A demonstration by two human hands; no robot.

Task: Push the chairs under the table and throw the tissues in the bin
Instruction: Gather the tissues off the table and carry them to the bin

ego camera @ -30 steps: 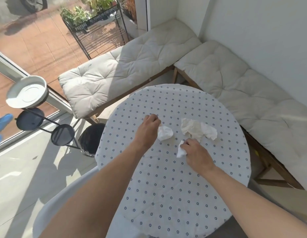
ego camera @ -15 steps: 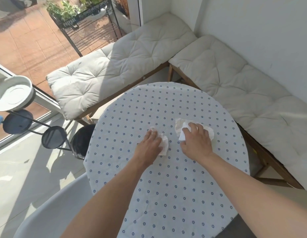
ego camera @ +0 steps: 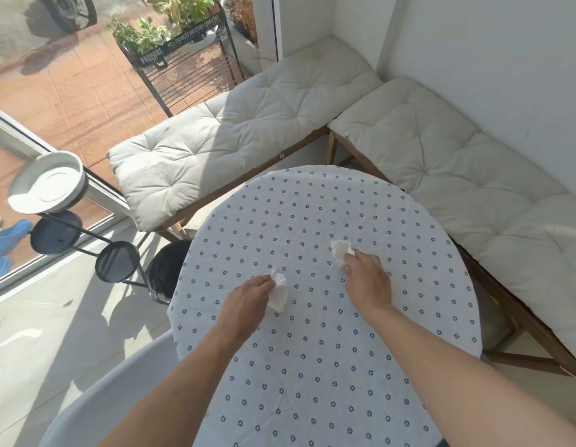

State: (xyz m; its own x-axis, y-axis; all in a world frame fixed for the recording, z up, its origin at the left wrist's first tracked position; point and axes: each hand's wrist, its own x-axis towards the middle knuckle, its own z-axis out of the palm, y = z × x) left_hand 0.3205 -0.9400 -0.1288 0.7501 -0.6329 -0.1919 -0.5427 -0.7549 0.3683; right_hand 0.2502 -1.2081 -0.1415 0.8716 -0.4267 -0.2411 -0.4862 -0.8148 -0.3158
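Observation:
A round table [ego camera: 312,366] with a white, blue-flowered cloth fills the middle of the head view. My left hand [ego camera: 244,304] is closed on a crumpled white tissue [ego camera: 279,290] above the cloth. My right hand [ego camera: 367,279] grips another wad of white tissue [ego camera: 341,250], which sticks out past the fingers. A black bin [ego camera: 165,269] stands on the floor at the table's left edge, partly hidden by it. The back of a grey chair [ego camera: 112,398] shows at the lower left, beside the table.
Two cushioned wooden benches [ego camera: 235,130] [ego camera: 473,188] form a corner behind and to the right of the table. A black plant stand with round trays [ego camera: 115,261] and a white dish [ego camera: 48,182] stands left, by the glass door.
Both hands have gathered the tissues off the cloth and drawn apart, the left toward me and leftward, the right to the right. No loose tissue lies on the table now.

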